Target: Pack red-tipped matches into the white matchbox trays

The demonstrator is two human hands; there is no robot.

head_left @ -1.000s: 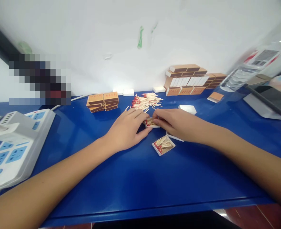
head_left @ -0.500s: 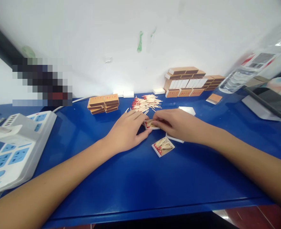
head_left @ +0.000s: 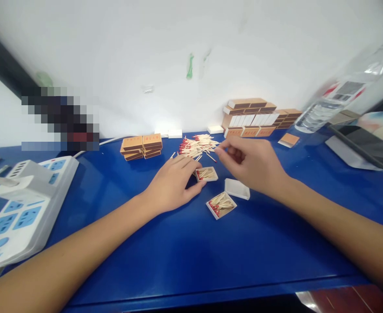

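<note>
My left hand [head_left: 175, 184] grips a small white matchbox tray [head_left: 211, 178] by its left end, thumb at the near side and fingers at the far side. Red-tipped matches lie inside that tray. My right hand [head_left: 252, 163] is raised to the right of it, thumb and fingertips pinched together at the right edge of a loose match pile [head_left: 198, 144]; I cannot make out whether anything is between them. Nearer to me lies a second tray filled with matches [head_left: 222, 205]. Just behind it, below my right hand, is an upturned or bare white tray [head_left: 237, 188].
Stacked matchboxes [head_left: 141, 145] stand at the left, and a larger matchbox stack [head_left: 250, 117] leans along the wall. A power strip [head_left: 53, 204] lies at the left. To the right are a matchbox sleeve [head_left: 288, 140], a plastic bottle [head_left: 325, 106] and a phone [head_left: 357, 145].
My right hand has lifted out of the held tray and moved back to the edge of the match pile, uncovering the tray's matches. My left hand stays on the tray.
</note>
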